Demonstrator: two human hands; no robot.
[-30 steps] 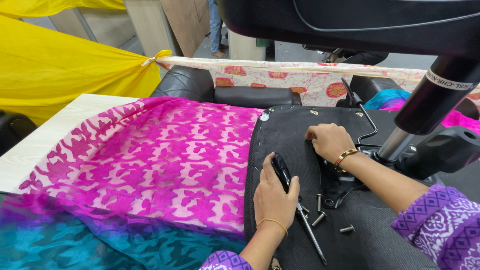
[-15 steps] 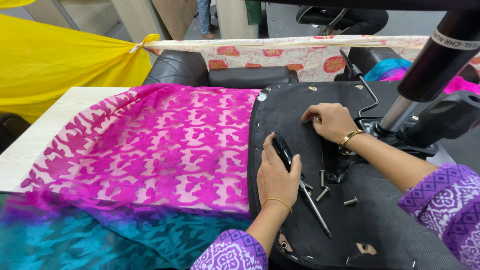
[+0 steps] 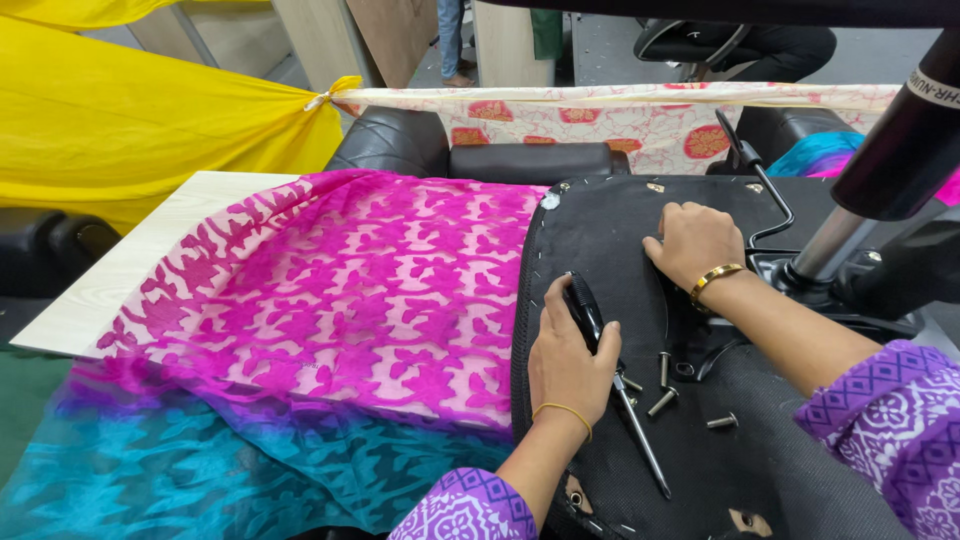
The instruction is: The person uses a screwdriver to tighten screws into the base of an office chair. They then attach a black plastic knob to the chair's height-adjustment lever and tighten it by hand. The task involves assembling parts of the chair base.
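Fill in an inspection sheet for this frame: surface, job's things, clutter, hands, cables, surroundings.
Surface: pale tabletop under pink and blue cloth.
Job's things: upturned black chair seat; screwdriver; loose bolts.
Clutter: nothing seen.
Hands: left hand holds the screwdriver; right hand flat on the seat.
Cables: nothing seen.
Surroundings: yellow cloth, patterned cloth strip, chair column.

Screwdriver [image 3: 610, 375]: black handle, thin metal shaft, lying flat on the seat base [image 3: 600, 230], tip pointing toward the camera; handle under the left hand [image 3: 570, 355]. Seat base: black, fabric-covered underside facing up, stapled edge, right hand [image 3: 692, 243] resting on it. Three loose bolts [image 3: 662, 385] lie on it just right of the shaft.
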